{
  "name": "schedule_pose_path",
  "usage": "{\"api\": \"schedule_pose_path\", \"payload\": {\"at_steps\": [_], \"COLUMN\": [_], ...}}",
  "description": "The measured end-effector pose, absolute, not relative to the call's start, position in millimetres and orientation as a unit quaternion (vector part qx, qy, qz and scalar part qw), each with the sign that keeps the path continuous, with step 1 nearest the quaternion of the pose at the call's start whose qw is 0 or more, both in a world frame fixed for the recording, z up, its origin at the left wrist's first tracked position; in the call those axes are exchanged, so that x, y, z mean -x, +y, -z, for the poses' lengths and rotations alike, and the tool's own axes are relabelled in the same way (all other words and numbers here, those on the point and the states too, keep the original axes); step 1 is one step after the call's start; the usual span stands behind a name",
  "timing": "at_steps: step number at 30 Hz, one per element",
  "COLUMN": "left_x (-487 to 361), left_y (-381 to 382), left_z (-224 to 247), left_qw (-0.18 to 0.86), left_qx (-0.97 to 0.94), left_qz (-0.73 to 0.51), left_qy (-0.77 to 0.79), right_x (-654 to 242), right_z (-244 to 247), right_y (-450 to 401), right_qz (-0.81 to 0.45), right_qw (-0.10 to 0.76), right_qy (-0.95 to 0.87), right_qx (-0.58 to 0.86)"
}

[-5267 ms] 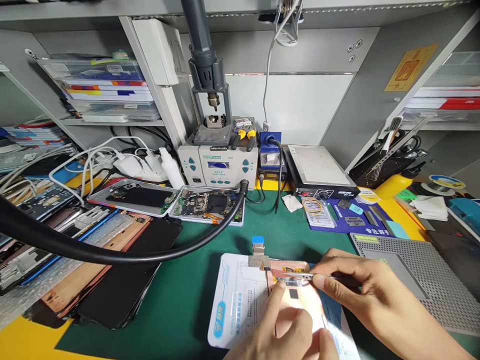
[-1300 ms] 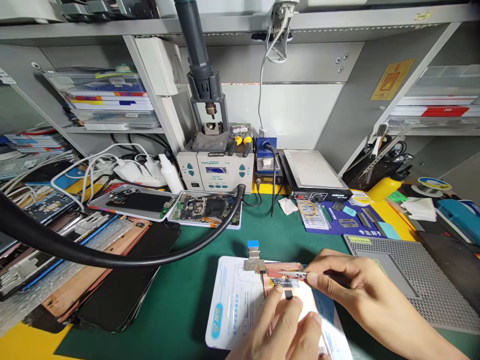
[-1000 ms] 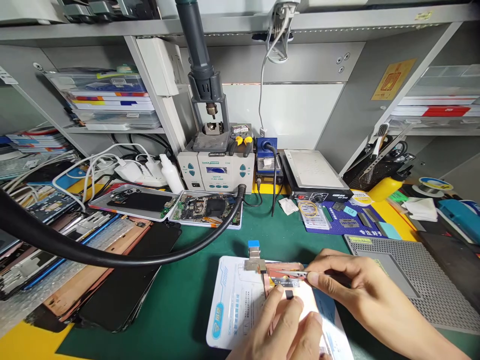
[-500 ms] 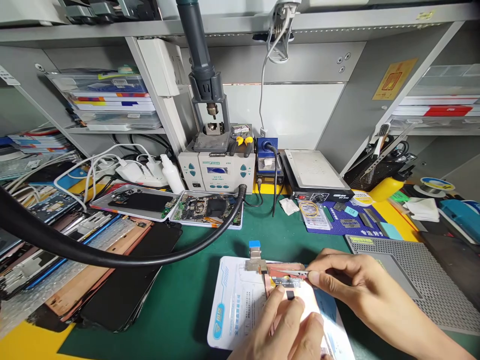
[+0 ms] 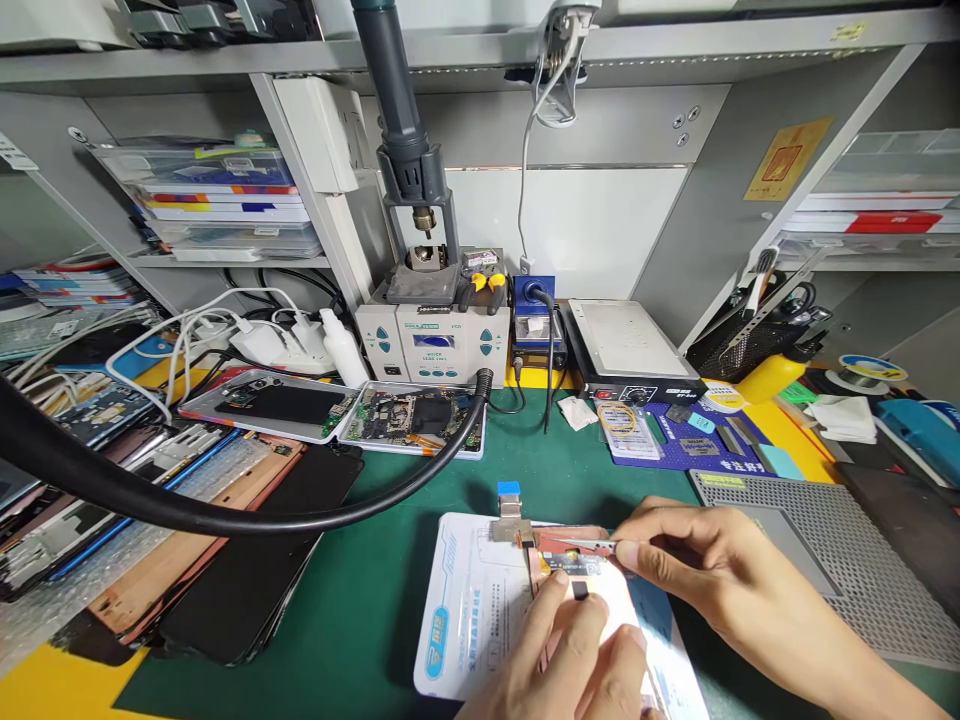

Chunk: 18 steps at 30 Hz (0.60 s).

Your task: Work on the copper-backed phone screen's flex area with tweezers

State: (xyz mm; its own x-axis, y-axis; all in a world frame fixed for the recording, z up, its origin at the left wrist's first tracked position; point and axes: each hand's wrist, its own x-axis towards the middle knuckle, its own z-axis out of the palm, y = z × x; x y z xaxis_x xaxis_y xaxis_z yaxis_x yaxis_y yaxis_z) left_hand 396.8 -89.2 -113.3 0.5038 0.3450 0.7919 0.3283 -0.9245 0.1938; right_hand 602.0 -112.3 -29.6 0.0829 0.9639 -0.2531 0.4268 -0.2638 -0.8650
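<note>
My right hand [image 5: 701,560] pinches a pair of slim metal tweezers [image 5: 600,547] between thumb and fingers. They point left along the top edge of a phone screen panel [image 5: 616,590], whose brightly lit back faces up. A dark flex strip with small print [image 5: 574,564] runs just below the tweezers; whether the tips touch it I cannot tell. My left hand [image 5: 566,660] grips the panel from the near side, fingertips pressed on its back and covering much of it. At the panel's top left a flex cable [image 5: 510,520] ends in a blue tab. Underneath lies a white printed sheet [image 5: 469,600].
A thick black hose [image 5: 300,520] arcs across the left side from the hot air station [image 5: 435,345]. Opened device halves [image 5: 409,415] lie before it. Stacked phone parts [image 5: 247,560] fill the left; a perforated metal plate [image 5: 885,570] lies right, by my right forearm.
The tweezers have shifted slightly in angle over the top edge of the panel. Both hands and the panel have stayed almost in place.
</note>
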Motion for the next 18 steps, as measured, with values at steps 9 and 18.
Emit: {"api": "schedule_pose_path", "payload": {"at_steps": [9,18], "left_x": [-397.6,-398.0], "left_y": [-89.0,-89.0], "left_z": [117.6,116.7], "left_qw": [0.005,-0.005], "left_qx": [-0.866,-0.87], "left_qz": [-0.461,-0.455], "left_qy": [0.191,0.191], "right_x": [-600.8,-602.0], "right_z": [29.0,30.8], "right_y": [-109.3,-109.3], "right_qz": [-0.439,-0.447], "right_qw": [0.323,0.329], "right_qy": [-0.508,-0.494], "right_qx": [0.667,0.669]}}
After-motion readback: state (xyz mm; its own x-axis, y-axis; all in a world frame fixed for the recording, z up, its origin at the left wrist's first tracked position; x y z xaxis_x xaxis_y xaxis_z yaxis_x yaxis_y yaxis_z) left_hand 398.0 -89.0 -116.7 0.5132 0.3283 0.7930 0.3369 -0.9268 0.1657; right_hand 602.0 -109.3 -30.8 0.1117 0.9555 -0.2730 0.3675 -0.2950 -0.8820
